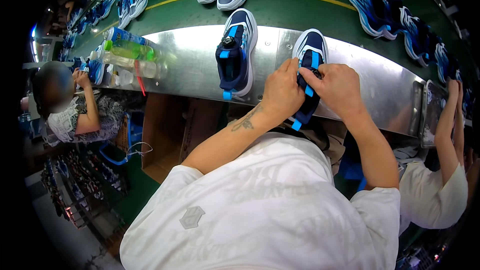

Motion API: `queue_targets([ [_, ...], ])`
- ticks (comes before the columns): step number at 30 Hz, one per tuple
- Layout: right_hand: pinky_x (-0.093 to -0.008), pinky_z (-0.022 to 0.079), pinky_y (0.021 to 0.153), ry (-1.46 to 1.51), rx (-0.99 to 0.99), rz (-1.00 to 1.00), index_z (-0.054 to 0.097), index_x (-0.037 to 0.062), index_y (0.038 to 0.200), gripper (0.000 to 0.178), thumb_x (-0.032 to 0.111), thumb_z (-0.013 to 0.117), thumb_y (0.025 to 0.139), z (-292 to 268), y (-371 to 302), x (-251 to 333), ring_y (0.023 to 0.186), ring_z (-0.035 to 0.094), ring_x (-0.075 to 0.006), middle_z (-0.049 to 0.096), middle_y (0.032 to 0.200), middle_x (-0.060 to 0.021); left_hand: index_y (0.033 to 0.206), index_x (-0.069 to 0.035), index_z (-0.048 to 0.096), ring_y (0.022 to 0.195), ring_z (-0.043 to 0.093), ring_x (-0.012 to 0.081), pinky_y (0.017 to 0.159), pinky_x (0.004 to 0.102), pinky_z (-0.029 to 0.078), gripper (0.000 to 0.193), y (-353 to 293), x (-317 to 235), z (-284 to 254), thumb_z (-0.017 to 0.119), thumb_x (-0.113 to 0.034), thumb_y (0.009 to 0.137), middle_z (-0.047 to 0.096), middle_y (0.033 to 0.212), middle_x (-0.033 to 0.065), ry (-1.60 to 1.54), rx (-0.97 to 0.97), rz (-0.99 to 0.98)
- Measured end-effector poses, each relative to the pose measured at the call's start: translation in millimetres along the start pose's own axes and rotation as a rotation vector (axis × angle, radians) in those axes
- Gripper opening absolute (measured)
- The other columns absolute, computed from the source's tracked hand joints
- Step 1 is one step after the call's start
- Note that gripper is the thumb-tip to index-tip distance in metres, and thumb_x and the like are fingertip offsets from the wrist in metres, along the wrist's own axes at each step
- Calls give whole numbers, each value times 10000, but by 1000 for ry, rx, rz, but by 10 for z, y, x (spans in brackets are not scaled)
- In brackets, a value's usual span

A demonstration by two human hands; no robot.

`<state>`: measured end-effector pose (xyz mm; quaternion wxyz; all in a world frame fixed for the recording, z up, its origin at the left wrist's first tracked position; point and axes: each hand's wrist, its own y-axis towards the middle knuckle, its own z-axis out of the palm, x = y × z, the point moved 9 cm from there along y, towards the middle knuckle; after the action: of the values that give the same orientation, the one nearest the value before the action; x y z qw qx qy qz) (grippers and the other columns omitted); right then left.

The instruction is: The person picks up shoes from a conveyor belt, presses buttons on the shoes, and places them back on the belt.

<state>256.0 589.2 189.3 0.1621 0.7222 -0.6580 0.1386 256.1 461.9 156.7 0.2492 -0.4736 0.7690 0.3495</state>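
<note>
A navy and white sneaker [310,47] with bright blue straps lies on the metal ledge, toe pointing away, its heel tab over the near edge. My left hand [283,86] grips the shoe's left side near the tongue, fingers bent. On the opposite side my right hand [338,86] closes on the same shoe, its thumb pressed over the lacing area. Both hands cover much of the shoe's middle. To the left stands a matching sneaker [235,55] with a round black dial on its tongue; neither hand touches it.
Beyond the metal ledge [185,65], a green conveyor belt [295,7] carries several similar shoes. Plastic bottles [131,52] lie on the ledge at left. A cardboard box [162,132] sits below. Co-workers are at left [85,105] and right [435,190], beside a metal tray [431,112].
</note>
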Motion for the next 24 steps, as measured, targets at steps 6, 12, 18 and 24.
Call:
queue_targets([
  [6,-441,515,576,68,-42,40,689,43,670,547,540,720,896,-121,-98,30,624,660,-349,646,632,-156,1051,42,569,848,643,514,723,565,528,294,48,40,46,646,-9,772,651,961,274,-40,50,-5],
  [12,-452,514,817,293,-4,-350,655,37,1035,397,278,847,785,-287,-702,610,949,622,-389,656,1002,-173,995,54,607,881,650,538,760,559,524,323,68,178,18,723,-210,848,676,901,329,-227,276,-222],
  [18,-512,462,790,109,-16,-451,575,32,1121,395,79,785,790,272,-783,657,927,577,-418,600,967,-192,996,99,633,876,670,534,779,551,542,449,-11,193,-141,731,-331,911,690,901,340,-201,340,-252],
  [24,-461,466,695,-56,179,-653,545,3,1442,584,53,641,868,463,-590,884,761,623,-329,641,837,-110,1141,48,713,757,700,308,696,352,550,254,136,79,-1750,693,-114,946,721,894,216,-362,-420,46],
])
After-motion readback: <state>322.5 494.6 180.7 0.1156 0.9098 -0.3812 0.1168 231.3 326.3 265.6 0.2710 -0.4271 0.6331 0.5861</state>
